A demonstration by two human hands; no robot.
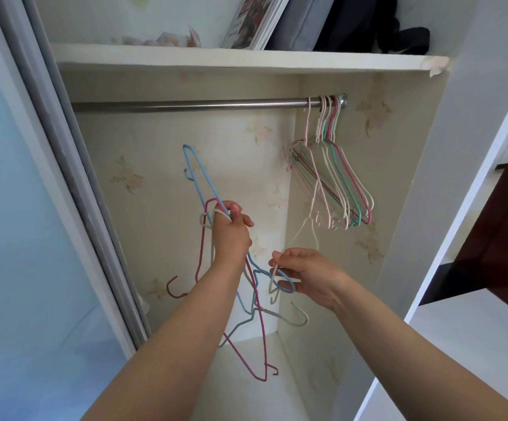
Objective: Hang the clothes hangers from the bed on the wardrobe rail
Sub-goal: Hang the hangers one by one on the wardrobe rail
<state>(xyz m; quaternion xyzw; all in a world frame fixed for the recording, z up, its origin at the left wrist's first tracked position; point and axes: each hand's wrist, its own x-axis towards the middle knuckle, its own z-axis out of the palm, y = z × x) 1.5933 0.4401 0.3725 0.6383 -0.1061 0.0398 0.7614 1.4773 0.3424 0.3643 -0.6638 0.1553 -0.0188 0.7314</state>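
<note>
Nearest, two bare forearms reach up into the open wardrobe. The right hand (302, 276) pinches the hook of a blue hanger (199, 174), fingers curled round the wire, with a pale hook caught beside it. Just left and a little higher, the left hand (231, 230) grips a tangled bunch of hangers (257, 317) in blue, red and grey; their hooks dangle below the wrist and the blue one's shoulder juts up to the left. Farther in, at the right end of the metal rail (185, 105), a cluster of hung hangers (333, 180) in pink, white, teal and red rests close together. Above the rail, a shelf (216, 59) carries a leaning calendar (255, 21) and folded dark fabric (368, 22).
</note>
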